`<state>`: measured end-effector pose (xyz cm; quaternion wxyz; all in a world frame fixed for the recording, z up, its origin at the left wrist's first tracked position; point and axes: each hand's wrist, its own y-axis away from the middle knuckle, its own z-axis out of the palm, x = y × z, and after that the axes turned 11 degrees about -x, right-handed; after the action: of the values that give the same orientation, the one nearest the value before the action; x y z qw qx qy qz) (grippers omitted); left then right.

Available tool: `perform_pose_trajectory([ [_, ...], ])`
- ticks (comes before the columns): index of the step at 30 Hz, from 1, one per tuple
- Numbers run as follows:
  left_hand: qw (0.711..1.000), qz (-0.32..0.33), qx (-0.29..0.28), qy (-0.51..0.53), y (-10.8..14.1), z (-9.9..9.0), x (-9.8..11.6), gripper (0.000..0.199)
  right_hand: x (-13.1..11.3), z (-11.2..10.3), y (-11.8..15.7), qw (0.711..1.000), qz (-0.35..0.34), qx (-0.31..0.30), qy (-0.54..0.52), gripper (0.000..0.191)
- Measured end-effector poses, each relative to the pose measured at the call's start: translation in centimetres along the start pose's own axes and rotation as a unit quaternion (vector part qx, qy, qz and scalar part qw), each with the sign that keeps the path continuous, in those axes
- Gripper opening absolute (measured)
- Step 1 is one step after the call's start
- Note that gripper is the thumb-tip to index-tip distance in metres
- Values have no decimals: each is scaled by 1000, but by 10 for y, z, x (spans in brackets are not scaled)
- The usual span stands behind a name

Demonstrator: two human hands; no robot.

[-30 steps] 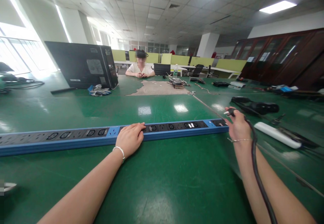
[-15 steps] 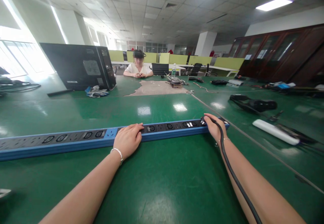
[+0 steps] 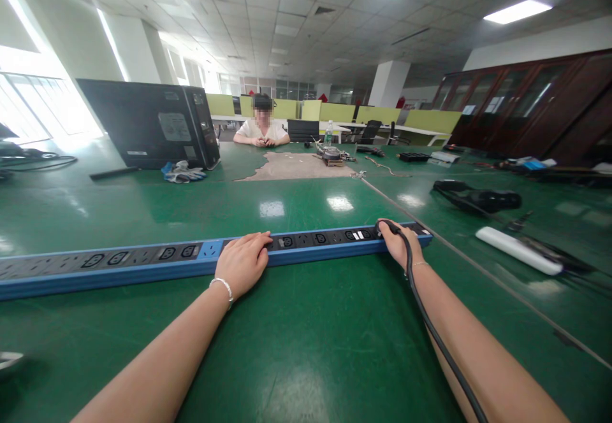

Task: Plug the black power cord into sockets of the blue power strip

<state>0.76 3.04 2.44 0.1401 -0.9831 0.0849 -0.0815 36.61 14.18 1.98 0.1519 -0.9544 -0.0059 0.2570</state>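
A long blue power strip (image 3: 306,255) with black sockets lies across the green table. My left hand (image 3: 243,258) rests over its middle, fingers wrapped over the top and pressed together, with the thumb on the near side. Near the strip's right end, my right hand (image 3: 394,242) grips a black plug (image 3: 388,225) against the sockets. The plug's prongs are hidden. From it a black cable (image 3: 425,318) runs down along my right forearm. Two small white labels sit on the strip just left of the plug.
A black computer case (image 3: 153,127) stands at the back left, with gloves (image 3: 183,172) beside it. A person (image 3: 262,131) sits across the table (image 3: 306,346). On the right lie a white bar (image 3: 519,251) and a black object (image 3: 478,196). Cabinets (image 3: 526,101) stand beyond.
My right hand has moved slightly left with the plug, whose prongs showed before and are now out of sight against the strip. My left hand has stayed in place.
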Motion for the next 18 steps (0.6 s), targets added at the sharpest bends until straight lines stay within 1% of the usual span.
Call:
perform_pose_trajectory([
  [5, 1000, -1, -3, 2, 0, -1, 1, 30, 6, 11, 7, 998, -40, 13, 48, 43],
  [10, 1000, -1, -3, 3, 0, -2, 1, 30, 6, 13, 17, 996, -44, 29, 70, 46],
  [12, 1000, -2, -3, 4, 0, -2, 1, 30, 4, 10, 17, 996, -34, 20, 76, 46],
  [16, 1000, -3, -6, 8, 0, -2, 1, 30, 1, 6, 9, 996, 9, -22, 85, 43],
  [18, 1000, -4, -7, 9, 0, -2, 2, 30, 1, 6, 7, 997, 15, -22, 74, 41],
])
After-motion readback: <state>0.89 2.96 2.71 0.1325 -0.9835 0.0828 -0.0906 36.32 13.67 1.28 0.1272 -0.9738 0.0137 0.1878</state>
